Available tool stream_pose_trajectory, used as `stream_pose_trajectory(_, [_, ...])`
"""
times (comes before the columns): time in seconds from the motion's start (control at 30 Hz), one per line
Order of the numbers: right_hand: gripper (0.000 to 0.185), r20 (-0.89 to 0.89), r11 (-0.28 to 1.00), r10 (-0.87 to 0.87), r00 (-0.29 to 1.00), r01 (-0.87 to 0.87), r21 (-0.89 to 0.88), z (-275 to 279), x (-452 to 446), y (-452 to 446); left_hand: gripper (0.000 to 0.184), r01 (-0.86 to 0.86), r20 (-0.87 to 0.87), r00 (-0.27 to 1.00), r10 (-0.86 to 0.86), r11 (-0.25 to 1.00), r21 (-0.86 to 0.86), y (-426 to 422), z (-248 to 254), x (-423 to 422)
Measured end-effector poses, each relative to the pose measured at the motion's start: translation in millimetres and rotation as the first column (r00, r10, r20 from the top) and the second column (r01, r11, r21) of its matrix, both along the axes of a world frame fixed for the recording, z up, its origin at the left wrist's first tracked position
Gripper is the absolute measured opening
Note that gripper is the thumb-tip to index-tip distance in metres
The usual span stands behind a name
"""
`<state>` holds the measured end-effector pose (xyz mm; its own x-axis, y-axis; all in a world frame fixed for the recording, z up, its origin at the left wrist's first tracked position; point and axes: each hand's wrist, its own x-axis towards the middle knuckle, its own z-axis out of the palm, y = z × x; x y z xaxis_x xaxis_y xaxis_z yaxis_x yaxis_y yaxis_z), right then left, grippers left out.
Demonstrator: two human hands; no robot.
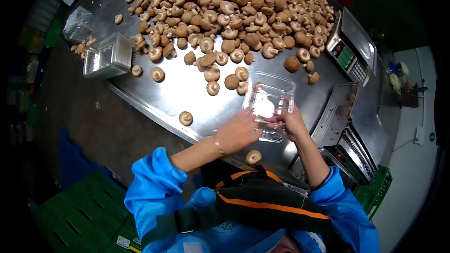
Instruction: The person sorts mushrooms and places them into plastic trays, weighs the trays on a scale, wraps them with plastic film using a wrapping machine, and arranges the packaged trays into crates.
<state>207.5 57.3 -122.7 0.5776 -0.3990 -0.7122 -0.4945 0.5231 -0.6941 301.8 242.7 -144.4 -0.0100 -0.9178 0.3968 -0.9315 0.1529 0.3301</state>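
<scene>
A clear plastic punnet (270, 85) is tilted over the steel table's near side, with no mushrooms visible inside it. My right hand (291, 122) grips its right side, thumb and fingers closed on the plastic. At the punnet's near left edge is my left hand (238, 132), slightly blurred, its fingers bent around the plastic. Close below my hands lies one shiitake mushroom (253, 157). Another mushroom (185, 118) sits left of my left hand. Just beyond the punnet are several loose mushrooms (231, 82).
A large heap of shiitake mushrooms (234, 7) covers the back of the steel table (154, 100). Stacked clear punnets (110, 58) stand at the left edge. To the right are a digital scale (347, 58) and a metal machine (335, 117). Green crates (79, 211) stand at lower left.
</scene>
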Motion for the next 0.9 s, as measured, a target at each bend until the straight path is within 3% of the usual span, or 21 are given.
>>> stream_pose_trajectory(0.07, [0.068,-0.071,0.933,0.033,0.997,-0.056,-0.355,-1,-29,-36,0.055,-0.298,-0.076,0.947,0.312,0.942,0.154,29,14,17])
stream_pose_trajectory(0.13, [0.073,-0.326,0.708,0.004,0.945,-0.233,-0.666,12,-46,-69,0.090,-0.750,0.096,0.659,0.746,0.641,0.160,81,0,47])
stream_pose_trajectory(0.2, [0.080,-0.509,0.214,-0.136,0.850,-0.477,-0.853,-18,-62,-112,0.110,-0.860,0.193,0.349,0.917,0.232,0.455,117,-24,70])
stream_pose_trajectory(0.3, [0.086,-0.695,0.552,-0.094,0.713,-0.543,-0.633,-31,-29,-125,0.123,-0.704,-0.273,0.449,0.851,0.525,0.478,105,-51,102])
stream_pose_trajectory(0.33, [0.089,-0.694,0.436,-0.095,0.714,-0.596,-0.674,-41,-14,-115,0.122,-0.669,-0.282,0.446,0.849,0.526,0.525,82,-48,104])
stream_pose_trajectory(0.37, [0.088,-0.590,0.603,-0.004,0.808,-0.468,-0.646,-44,1,-107,0.122,-0.679,-0.310,0.464,0.830,0.558,0.476,60,-65,103])
stream_pose_trajectory(0.4, [0.086,-0.473,0.760,0.039,0.880,-0.334,-0.557,-35,22,-92,0.121,-0.688,-0.262,0.425,0.866,0.497,0.528,30,-64,102])
stream_pose_trajectory(0.43, [0.085,-0.450,0.727,0.035,0.893,-0.331,-0.601,-48,40,-79,0.122,-0.687,-0.359,0.391,0.848,0.528,0.499,6,-72,107])
stream_pose_trajectory(0.47, [0.084,-0.426,0.692,0.032,0.904,-0.328,-0.643,-61,58,-67,0.123,-0.741,-0.481,0.403,0.779,0.586,0.328,-19,-84,112])
stream_pose_trajectory(0.5, [0.085,-0.335,0.668,0.021,0.942,-0.263,-0.696,-73,77,-57,0.123,-0.760,-0.519,0.381,0.765,0.579,0.296,-39,-87,122])
stream_pose_trajectory(0.57, [0.090,-0.184,0.740,-0.024,0.983,-0.106,-0.664,-71,118,-35,0.124,-0.729,-0.599,0.314,0.737,0.591,0.346,-67,-85,152])
stream_pose_trajectory(0.6, [0.091,-0.160,0.670,-0.020,0.987,-0.105,-0.735,-88,136,-33,0.125,-0.732,-0.634,0.297,0.714,0.597,0.329,-77,-91,170])
stream_pose_trajectory(0.63, [0.090,-0.026,0.843,-0.097,0.995,0.068,-0.533,-75,155,-23,0.123,-0.750,-0.753,0.273,0.599,0.623,0.224,-84,-85,183])
stream_pose_trajectory(0.67, [0.090,0.078,0.926,-0.170,0.982,0.186,-0.328,-70,173,-15,0.117,-0.630,-0.917,-0.037,0.396,0.703,0.329,-85,-78,194])
stream_pose_trajectory(0.7, [0.089,0.142,0.951,-0.277,0.950,0.293,-0.102,-66,190,-7,0.115,-0.601,-0.908,-0.086,0.410,0.706,0.375,-86,-60,205])
stream_pose_trajectory(0.73, [0.089,0.175,0.938,-0.332,0.927,0.343,-0.040,-75,205,-2,0.112,-0.569,-0.896,-0.134,0.423,0.708,0.419,-86,-48,218])
stream_pose_trajectory(0.77, [0.088,0.203,0.920,-0.387,0.899,0.391,0.024,-83,221,3,0.112,-0.606,-0.868,0.038,0.495,0.702,0.374,-84,-43,226])
stream_pose_trajectory(0.8, [0.088,0.216,0.902,-0.418,0.882,0.432,-0.020,-99,235,8,0.108,-0.601,-0.849,0.163,0.503,0.733,0.319,-80,-41,236])
stream_pose_trajectory(0.83, [0.088,0.405,0.901,-0.346,0.846,0.420,-0.107,-103,247,14,0.104,-0.584,-0.792,0.328,0.515,0.769,0.258,-81,-31,242])
stream_pose_trajectory(0.87, [0.088,0.335,0.935,-0.328,0.883,0.355,-0.022,-107,247,14,0.100,-0.553,-0.710,0.480,0.515,0.806,0.210,-80,-24,244])
stream_pose_trajectory(0.9, [0.088,0.357,0.924,-0.375,0.856,0.378,0.064,-123,249,15,0.093,-0.506,-0.515,0.687,0.513,0.846,0.168,-80,-23,244])
